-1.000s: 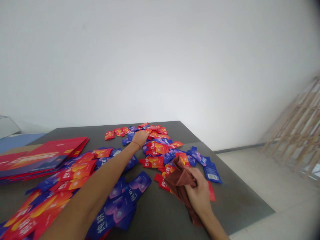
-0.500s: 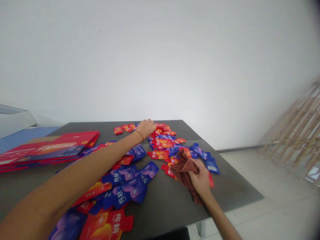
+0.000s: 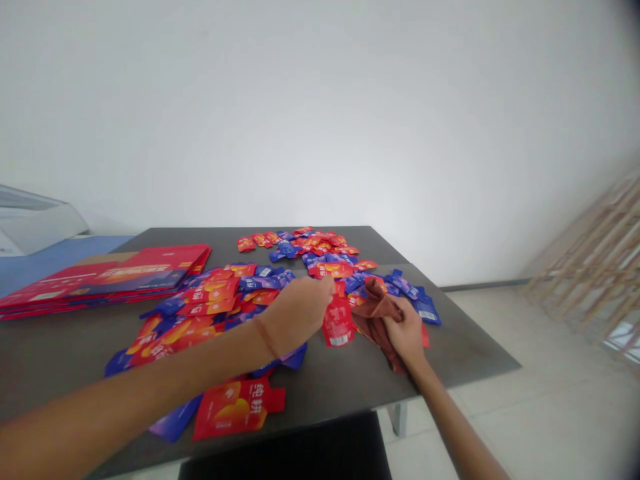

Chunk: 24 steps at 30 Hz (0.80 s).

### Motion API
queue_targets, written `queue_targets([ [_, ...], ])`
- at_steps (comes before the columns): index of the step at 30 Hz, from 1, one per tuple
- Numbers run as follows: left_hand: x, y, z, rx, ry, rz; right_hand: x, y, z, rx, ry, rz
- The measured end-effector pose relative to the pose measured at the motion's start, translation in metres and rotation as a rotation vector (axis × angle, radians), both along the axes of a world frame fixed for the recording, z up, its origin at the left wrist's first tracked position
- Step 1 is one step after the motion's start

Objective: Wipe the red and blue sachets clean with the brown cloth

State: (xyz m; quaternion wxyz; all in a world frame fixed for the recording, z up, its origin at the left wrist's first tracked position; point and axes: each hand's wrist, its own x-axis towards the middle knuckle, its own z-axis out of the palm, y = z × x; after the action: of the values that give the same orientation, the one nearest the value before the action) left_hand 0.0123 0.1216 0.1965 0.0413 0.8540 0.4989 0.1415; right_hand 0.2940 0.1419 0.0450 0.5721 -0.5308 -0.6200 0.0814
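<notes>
My left hand point(image 3: 296, 313) is raised above the dark table point(image 3: 465, 360), fingers pinched on a red pouch point(image 3: 338, 322) that hangs down from them. My right hand point(image 3: 407, 331) rests on the table just to the right, closed on a crumpled brown cloth point(image 3: 374, 313). Several red and blue pouches point(image 3: 320, 252) lie scattered across the table, from the far edge to the near left. One larger red pouch point(image 3: 239, 407) lies close to the front edge.
A stack of flat red cartons point(image 3: 100, 280) lies at the table's left. A white machine point(image 3: 30, 220) stands beyond it. Wooden racks point(image 3: 595, 273) lean at the right over a tiled floor. A dark chair back point(image 3: 280, 453) sits under the front edge.
My left hand has drawn back from the far pile of pouches toward me, now carrying a red pouch next to the cloth. My right hand has kept its hold on the cloth.
</notes>
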Motion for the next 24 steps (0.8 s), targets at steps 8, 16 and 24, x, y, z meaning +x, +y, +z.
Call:
queue_targets([
  [8, -0.010, -0.024, -0.075, -0.532, -0.453, 0.018, -0.001, -0.002, 0.002, -0.018, 0.000, -0.008],
  [16, -0.018, -0.018, -0.084, -0.644, -0.523, -0.022, -0.002, -0.003, 0.004, 0.009, 0.007, -0.009],
  [24, -0.029, -0.047, -0.075, -0.403, -0.123, -0.051, -0.002, -0.001, 0.003, 0.032, 0.024, 0.002],
])
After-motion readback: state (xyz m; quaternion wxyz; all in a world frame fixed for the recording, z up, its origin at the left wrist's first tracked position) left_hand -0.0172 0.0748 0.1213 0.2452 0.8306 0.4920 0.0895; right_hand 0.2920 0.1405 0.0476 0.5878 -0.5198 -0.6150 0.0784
